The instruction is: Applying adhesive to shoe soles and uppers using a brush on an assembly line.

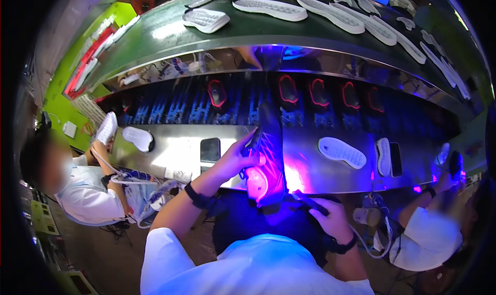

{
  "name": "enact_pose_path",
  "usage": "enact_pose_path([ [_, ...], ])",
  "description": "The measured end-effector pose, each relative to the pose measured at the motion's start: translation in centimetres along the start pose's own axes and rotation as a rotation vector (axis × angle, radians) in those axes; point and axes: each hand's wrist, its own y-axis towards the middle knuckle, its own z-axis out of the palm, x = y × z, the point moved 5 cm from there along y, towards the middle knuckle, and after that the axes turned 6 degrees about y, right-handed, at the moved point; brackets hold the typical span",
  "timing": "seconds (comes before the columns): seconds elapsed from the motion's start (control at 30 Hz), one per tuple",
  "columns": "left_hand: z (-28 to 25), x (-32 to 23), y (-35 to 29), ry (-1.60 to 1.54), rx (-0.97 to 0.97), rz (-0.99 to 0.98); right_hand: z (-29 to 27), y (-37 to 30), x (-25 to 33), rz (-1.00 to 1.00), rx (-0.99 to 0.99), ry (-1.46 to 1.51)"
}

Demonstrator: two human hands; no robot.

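In the middle, my left hand [240, 160] grips a dark shoe upper [271, 155] by its side. The upper stands lengthwise away from me, its near part glowing pink under violet-blue light. My right hand [333, 220], lower and to the right, is closed round the dark handle of a slim tool [314, 204], which looks like a brush. The tool's tip points at the near end of the upper; whether they touch, I cannot tell. Left of my left hand a black phone [210, 150] lies on the metal bench [175, 140]. A white shoe sole [342, 153] lies to the right.
Beyond the bench runs a dark conveyor [175, 98] carrying several red-outlined shoe uppers [288, 89]. A green upper belt [155, 39] bears several white soles [271, 8]. Co-workers sit at left [90, 194] and right [431, 238]. A pale hose [380, 254] hangs beside my right wrist.
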Motion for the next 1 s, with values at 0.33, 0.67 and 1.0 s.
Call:
enact_pose_path([
  [0.33, -13.5, -2.1, 25.8, 0.883, -0.274, -0.379, -4.8, -0.9, -10.2, 0.397, -0.33, 0.263],
  [0.67, -19.5, 3.3, 43.7, 1.089, -0.394, 0.332, -6.7, -2.3, -12.8, 0.439, -0.515, 0.41],
  [1.0, 8.4, -1.5, 43.9, 1.316, -0.534, 0.59, -7.1, -1.6, -11.9, 0.333, -0.473, 0.255],
])
